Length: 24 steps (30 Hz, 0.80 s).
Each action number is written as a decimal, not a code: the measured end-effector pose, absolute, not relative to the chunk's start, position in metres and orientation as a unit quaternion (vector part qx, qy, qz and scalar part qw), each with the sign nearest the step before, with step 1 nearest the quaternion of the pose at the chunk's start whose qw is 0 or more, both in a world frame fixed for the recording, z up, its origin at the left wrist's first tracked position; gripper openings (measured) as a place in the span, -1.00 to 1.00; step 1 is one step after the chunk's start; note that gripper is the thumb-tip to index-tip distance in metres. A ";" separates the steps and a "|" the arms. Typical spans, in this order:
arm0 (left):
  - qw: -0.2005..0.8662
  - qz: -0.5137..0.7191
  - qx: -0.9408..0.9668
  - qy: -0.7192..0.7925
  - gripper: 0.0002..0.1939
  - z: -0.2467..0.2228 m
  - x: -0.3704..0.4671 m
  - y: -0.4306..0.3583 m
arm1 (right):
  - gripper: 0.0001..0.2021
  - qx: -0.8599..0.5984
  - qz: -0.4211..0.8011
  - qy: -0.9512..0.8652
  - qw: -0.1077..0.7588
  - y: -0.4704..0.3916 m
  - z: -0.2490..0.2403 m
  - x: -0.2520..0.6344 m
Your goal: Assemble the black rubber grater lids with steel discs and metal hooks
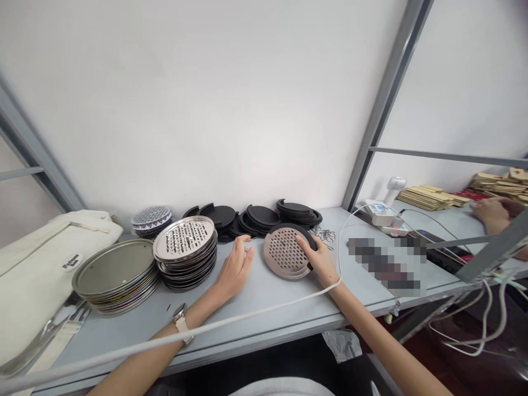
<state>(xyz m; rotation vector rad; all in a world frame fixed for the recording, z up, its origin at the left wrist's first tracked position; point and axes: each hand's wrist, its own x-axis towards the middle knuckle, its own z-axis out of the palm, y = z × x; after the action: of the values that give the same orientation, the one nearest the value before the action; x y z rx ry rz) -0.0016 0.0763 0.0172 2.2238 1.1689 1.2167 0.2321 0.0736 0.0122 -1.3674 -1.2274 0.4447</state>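
Observation:
My right hand (322,263) grips a round metal grater disc (284,254) by the black plastic rim (303,234) around its upper right side. The disc is tilted toward me, low over the table, its rows of small slots showing. My left hand (237,268) stands on its side on the table, left of that disc. Its fingers are loosely bent and apart, with nothing seen in them. Left of this hand rises a stack of metal grater discs (185,239). Behind both hands lie several black round plastic holders (262,215), some with a notched rim.
Plain round metal plates (117,267) are stacked at left beside a cream bag (37,275). Small metal rings (325,235) lie right of the holders. A white cable (256,322) crosses in front of me. At far right, another person's hand (490,212) is near wooden pieces (429,197).

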 end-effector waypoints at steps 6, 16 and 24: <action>0.207 0.408 0.787 0.414 -0.74 0.004 -0.006 0.086 | -0.64 -0.602 0.281 -0.478 0.574 0.080 -0.006 0.251; 0.229 0.369 0.811 0.391 -0.77 0.003 -0.003 0.084 | -0.71 -0.628 0.274 -0.471 0.555 0.088 -0.017 0.255; 0.210 0.366 0.830 0.366 -0.79 0.009 -0.002 0.080 | -0.66 -0.627 0.261 -0.471 0.564 0.092 -0.022 0.256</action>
<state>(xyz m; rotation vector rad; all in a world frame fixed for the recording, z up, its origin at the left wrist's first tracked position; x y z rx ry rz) -0.0016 0.0797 0.0088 2.3062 1.0167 1.0177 0.2555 0.0923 -0.0222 -1.4756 -1.1076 0.6135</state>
